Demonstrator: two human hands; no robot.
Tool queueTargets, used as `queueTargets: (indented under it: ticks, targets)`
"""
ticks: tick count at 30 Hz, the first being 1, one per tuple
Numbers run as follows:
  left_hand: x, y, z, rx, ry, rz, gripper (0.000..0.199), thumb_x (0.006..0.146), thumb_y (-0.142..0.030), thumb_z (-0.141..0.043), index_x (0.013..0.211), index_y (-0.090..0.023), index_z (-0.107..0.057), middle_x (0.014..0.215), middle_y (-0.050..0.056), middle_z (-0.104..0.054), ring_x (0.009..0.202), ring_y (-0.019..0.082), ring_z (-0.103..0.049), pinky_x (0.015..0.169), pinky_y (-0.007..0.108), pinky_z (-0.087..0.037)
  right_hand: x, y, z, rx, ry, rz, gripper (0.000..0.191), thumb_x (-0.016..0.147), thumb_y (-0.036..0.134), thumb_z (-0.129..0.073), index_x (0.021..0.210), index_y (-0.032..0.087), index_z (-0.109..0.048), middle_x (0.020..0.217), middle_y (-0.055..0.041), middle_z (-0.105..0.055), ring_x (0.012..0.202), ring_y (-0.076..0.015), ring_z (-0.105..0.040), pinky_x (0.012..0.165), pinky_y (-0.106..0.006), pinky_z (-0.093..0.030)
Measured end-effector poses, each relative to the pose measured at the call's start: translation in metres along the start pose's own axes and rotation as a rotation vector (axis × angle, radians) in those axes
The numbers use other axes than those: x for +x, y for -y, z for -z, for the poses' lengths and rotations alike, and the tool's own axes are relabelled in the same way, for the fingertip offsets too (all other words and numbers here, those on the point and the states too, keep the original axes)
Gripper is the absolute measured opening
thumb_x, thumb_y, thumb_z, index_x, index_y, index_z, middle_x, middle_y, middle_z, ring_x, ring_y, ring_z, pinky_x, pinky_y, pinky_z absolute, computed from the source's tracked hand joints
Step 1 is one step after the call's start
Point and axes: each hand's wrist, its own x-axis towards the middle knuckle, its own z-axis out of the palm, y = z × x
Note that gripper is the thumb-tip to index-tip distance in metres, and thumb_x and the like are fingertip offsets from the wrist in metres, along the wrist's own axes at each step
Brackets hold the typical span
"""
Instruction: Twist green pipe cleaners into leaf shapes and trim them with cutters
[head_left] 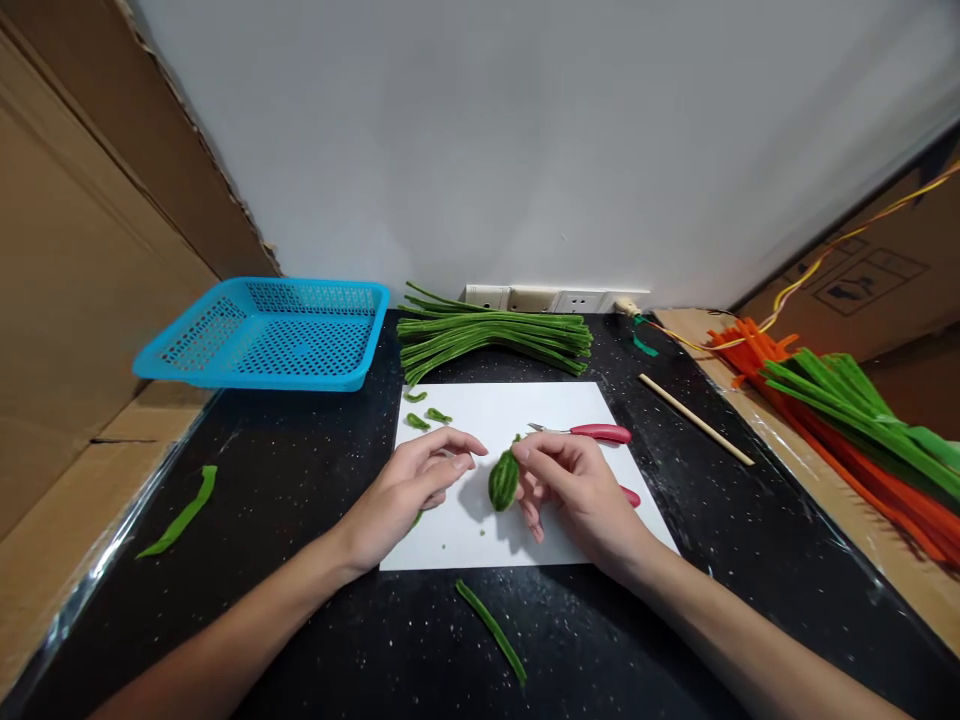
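The person's right hand (574, 485) pinches a green fuzzy piece (503, 482) by its upper end, above the white paper (510, 405). The left hand (412, 485) sits just beside it, fingers loosely curled and holding nothing that shows. Small green loops (418, 422) lie near the paper's far left corner. Red-handled pliers (602, 433) rest partly behind the right hand, and a bundle of green stems (495, 335) lies beyond the paper, beside a blue basket (277, 384)

Looks like a small makeshift craft workspace: dark desk (300, 470) against wall, far green fuzzy stems (495, 335), red-handled cutters (601, 433), cardboard (82, 220) left and right.
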Motion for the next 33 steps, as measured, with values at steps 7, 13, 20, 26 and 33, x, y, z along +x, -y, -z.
queueTargets:
  ticks: [7, 13, 20, 26, 33]
  targets:
    - [-0.002, -0.011, 0.003, -0.178, -0.086, -0.077, 0.038, 0.065, -0.019, -0.060, 0.098, -0.017, -0.077, 0.096, 0.007, -0.059, 0.085, 0.021, -0.040, 0.080, 0.033, -0.037, -0.012, 0.008, -0.009, -0.519, -0.064, 0.056, 0.035, 0.101, 0.044, -0.066, 0.078, 0.018, -0.067, 0.060, -0.0004, -0.066, 0.054, -0.0126, -0.057, 0.052, -0.024, -0.039]
    - [-0.006, -0.012, -0.006, -0.466, -0.223, -0.149, 0.058, 0.045, -0.020, -0.053, 0.097, -0.015, -0.077, 0.107, 0.011, -0.058, 0.096, 0.025, -0.040, 0.088, 0.034, -0.042, -0.030, 0.004, -0.021, -0.823, 0.054, 0.548, 0.020, 0.107, 0.029, -0.058, 0.092, 0.017, -0.065, 0.067, 0.0015, -0.061, 0.053, -0.0108, -0.050, 0.048, -0.025, -0.036]
    - [-0.003, -0.016, -0.009, -0.861, -0.222, -0.019, 0.058, 0.047, -0.019, -0.054, 0.101, -0.013, -0.075, 0.112, 0.013, -0.058, 0.095, 0.023, -0.049, 0.085, 0.030, -0.049, -0.032, -0.007, -0.030, -1.398, 0.275, 1.006, 0.022, 0.107, 0.013, -0.050, 0.123, 0.010, -0.065, 0.078, -0.0017, -0.066, 0.055, -0.0159, -0.058, 0.046, -0.033, -0.037]
    - [-0.001, -0.012, -0.004, -0.717, -0.121, -0.079, 0.049, 0.058, -0.018, -0.056, 0.103, -0.012, -0.076, 0.112, 0.013, -0.061, 0.097, 0.023, -0.051, 0.087, 0.031, -0.048, -0.027, -0.003, -0.023, -1.107, 0.113, 1.031, 0.020, 0.102, 0.002, -0.050, 0.113, 0.008, -0.067, 0.086, -0.0090, -0.073, 0.067, -0.0179, -0.067, 0.056, -0.030, -0.050]
    - [-0.002, -0.003, -0.006, -0.167, -0.119, -0.186, 0.028, 0.086, -0.018, -0.067, 0.113, -0.019, -0.074, 0.117, 0.007, -0.066, 0.111, 0.023, -0.057, 0.096, 0.031, -0.046, -0.012, 0.005, -0.007, -0.313, -0.156, 0.400, 0.010, 0.102, 0.028, -0.067, 0.105, 0.019, -0.071, 0.072, -0.0016, -0.074, 0.051, -0.0148, -0.068, 0.052, -0.028, -0.057]
